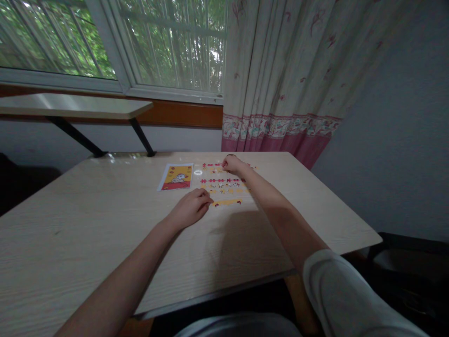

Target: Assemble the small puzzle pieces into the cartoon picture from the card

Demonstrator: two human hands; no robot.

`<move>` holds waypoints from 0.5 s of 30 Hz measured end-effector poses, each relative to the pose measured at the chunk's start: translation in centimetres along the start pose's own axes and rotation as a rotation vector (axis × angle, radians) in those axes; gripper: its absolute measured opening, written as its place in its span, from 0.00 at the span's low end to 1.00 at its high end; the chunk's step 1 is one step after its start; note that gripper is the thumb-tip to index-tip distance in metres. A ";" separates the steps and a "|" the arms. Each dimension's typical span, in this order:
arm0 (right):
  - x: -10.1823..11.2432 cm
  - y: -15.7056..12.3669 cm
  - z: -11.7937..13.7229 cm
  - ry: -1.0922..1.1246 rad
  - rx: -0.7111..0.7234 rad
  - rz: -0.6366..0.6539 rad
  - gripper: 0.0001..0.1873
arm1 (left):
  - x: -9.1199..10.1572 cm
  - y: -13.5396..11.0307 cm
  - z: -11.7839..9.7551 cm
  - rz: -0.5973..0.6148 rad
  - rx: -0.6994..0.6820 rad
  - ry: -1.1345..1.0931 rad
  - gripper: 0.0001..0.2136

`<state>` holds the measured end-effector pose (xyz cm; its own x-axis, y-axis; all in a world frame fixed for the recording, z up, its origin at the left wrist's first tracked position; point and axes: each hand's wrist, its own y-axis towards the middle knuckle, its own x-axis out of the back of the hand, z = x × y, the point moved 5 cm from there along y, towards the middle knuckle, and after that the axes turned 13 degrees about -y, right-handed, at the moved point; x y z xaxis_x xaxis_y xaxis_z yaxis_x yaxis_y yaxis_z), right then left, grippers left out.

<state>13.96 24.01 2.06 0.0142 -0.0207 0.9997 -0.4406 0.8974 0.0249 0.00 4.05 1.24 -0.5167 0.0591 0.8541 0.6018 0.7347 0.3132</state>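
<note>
Several rows of small jigsaw puzzle pieces lie on the table, with red pieces (217, 180) in two rows and yellow or white-patterned ones (224, 191) between and below. Nearest to me is a joined yellow strip (228, 202) with dark red marks. My left hand (191, 207) rests at the strip's left end, its fingers curled together; whatever is under the fingertips is hidden. Farther off, my right hand (233, 164) reaches over the back rows, fingers pinched down on a puzzle piece that they mostly cover. Left of the pieces lies a picture sheet (177, 177) with a white animal on yellow and red.
The pale wooden table (87, 234) reaches back to the wall. A raised shelf (77, 105) on black legs stands at the back left. Beyond are a window (171, 47) and a flowered curtain (277, 70). A dark chair (410, 271) is at the right.
</note>
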 end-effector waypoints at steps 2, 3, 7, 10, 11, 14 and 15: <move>0.1 -0.1 0.0 0.039 -0.016 -0.005 0.10 | 0.0 0.0 0.0 -0.007 0.002 -0.006 0.12; 0.2 -0.3 0.0 0.061 -0.023 -0.015 0.10 | 0.1 0.0 0.0 -0.010 0.003 -0.010 0.12; 1.2 -1.8 0.0 0.178 -0.032 -0.112 0.10 | 0.2 0.0 -0.2 -0.019 0.007 -0.034 0.12; 1.7 -4.1 0.3 0.263 -0.018 -0.186 0.08 | 0.5 0.1 -0.2 -0.076 0.037 -0.093 0.12; 1.7 -5.2 0.6 0.310 -0.012 -0.204 0.07 | 0.7 0.2 -0.2 -0.110 0.061 -0.133 0.12; 1.0 -9.3 1.8 0.687 0.022 -0.242 0.07 | 1.1 0.6 -0.1 -0.233 0.193 -0.300 0.11; 0.6 -10.8 2.3 0.833 0.039 -0.240 0.08 | 1.1 0.7 -0.1 -0.267 0.248 -0.360 0.11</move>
<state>16.66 13.24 2.38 0.7566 0.1351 0.6397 -0.3713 0.8942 0.2502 -0.09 4.52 2.40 -0.8360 0.0446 0.5469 0.2804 0.8915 0.3559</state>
